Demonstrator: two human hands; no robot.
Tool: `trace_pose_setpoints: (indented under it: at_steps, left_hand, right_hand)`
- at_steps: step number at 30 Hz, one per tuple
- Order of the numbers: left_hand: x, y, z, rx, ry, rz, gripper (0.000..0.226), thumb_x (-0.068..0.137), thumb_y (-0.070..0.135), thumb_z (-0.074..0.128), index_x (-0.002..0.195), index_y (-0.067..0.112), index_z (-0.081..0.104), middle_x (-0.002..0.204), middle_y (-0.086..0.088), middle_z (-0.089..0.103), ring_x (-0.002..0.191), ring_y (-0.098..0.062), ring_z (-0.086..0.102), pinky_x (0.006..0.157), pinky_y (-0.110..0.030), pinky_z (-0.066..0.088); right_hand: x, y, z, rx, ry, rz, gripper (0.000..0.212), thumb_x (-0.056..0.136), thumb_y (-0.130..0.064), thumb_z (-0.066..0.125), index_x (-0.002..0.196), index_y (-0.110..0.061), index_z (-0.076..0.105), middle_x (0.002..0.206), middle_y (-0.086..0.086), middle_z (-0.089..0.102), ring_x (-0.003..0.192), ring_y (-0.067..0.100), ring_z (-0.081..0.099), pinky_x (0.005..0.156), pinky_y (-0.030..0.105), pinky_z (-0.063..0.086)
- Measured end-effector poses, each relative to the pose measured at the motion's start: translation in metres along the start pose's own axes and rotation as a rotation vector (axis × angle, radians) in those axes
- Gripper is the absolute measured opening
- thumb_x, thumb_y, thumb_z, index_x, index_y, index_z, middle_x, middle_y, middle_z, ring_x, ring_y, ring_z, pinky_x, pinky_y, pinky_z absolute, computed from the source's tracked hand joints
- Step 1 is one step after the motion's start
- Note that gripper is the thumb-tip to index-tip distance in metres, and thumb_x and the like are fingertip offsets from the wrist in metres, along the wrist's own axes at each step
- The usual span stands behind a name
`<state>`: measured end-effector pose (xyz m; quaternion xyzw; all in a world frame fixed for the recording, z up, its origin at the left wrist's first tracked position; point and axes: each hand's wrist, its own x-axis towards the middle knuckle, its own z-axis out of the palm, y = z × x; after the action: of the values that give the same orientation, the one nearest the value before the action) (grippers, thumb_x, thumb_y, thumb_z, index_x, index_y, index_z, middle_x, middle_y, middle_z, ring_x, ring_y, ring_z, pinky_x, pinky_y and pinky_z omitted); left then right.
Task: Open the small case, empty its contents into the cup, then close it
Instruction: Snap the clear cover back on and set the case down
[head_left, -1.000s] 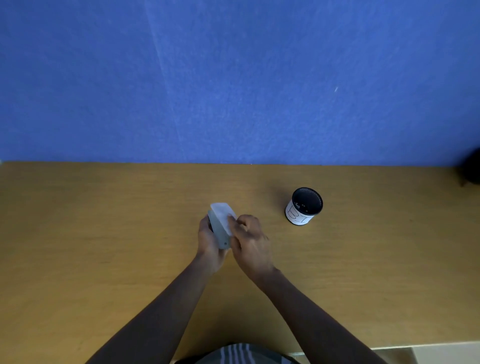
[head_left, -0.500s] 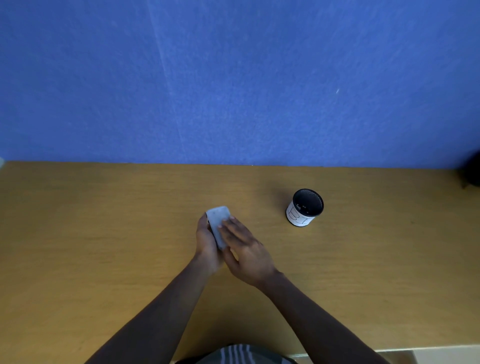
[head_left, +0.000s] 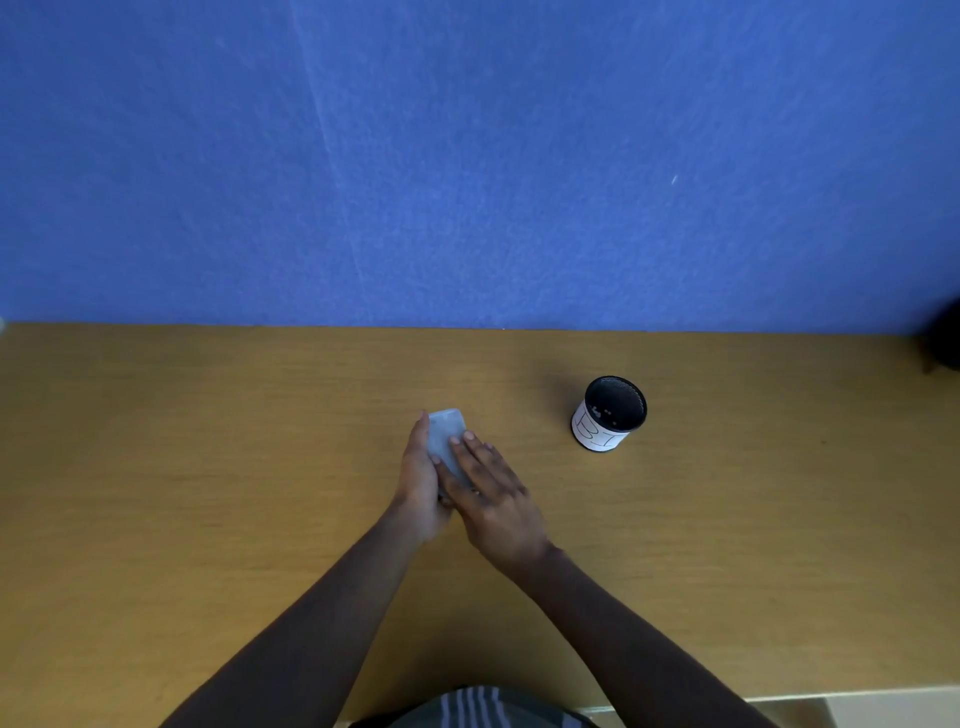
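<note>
Case: a small pale grey case (head_left: 445, 434) with rounded corners, held between both hands just above or on the table, near the middle; whether it touches the table cannot be told. Only its far end and part of its top face show. No gap shows along its visible edges.
Left hand: the left hand (head_left: 418, 480) cups the case from the left side and beneath, its fingers (head_left: 422, 423) wrapped along the left edge and grasping the case.
Right hand: the right hand (head_left: 491, 501) lies flat across the top of the case, its fingers (head_left: 470, 447) stretched out straight and pressing on the lid, not curled.
Cup: a round cup (head_left: 609, 414) with a black mesh inside and a white paper label with drawn lines on its wall, standing upright to the right of the hands and a little farther, apart from them.
Table: a wooden table (head_left: 208, 467), yellow-brown.
Wall: a blue wall (head_left: 467, 156) behind the far edge of the table.
Clothing: a striped grey garment (head_left: 467, 709) at the near edge.
</note>
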<state>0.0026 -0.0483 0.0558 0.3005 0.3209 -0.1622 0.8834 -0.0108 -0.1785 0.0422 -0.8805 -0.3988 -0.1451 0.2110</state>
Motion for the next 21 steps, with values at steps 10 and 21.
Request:
trace_pose_setpoints:
  at_steps: [10, 21]
  left_hand:
    - [0.0, 0.0, 0.004, 0.088, 0.044, 0.007, 0.072, 0.081, 0.07, 0.053, 0.105, 0.004, 0.069, 0.097, -0.012, 0.078, 0.09, -0.022, 0.075, 0.075, -0.033, 0.054]
    - [-0.001, 0.009, -0.001, 0.25, 0.109, 0.26, 0.063, 0.097, 0.059, 0.034, 0.097, 0.006, 0.068, 0.082, -0.008, 0.077, 0.076, -0.022, 0.074, 0.065, -0.037, 0.056]
  right_hand:
    - [-0.002, 0.007, 0.003, -0.09, 0.082, -0.077, 0.047, 0.089, -0.003, 0.054, 0.136, -0.01, 0.053, 0.136, 0.02, 0.058, 0.134, 0.035, 0.047, 0.109, 0.05, 0.041]
    - [0.026, -0.004, -0.023, 0.929, 0.324, 0.663, 0.029, 0.102, -0.008, 0.043, 0.124, -0.004, 0.06, 0.118, 0.007, 0.068, 0.112, 0.018, 0.064, 0.096, 0.039, 0.052]
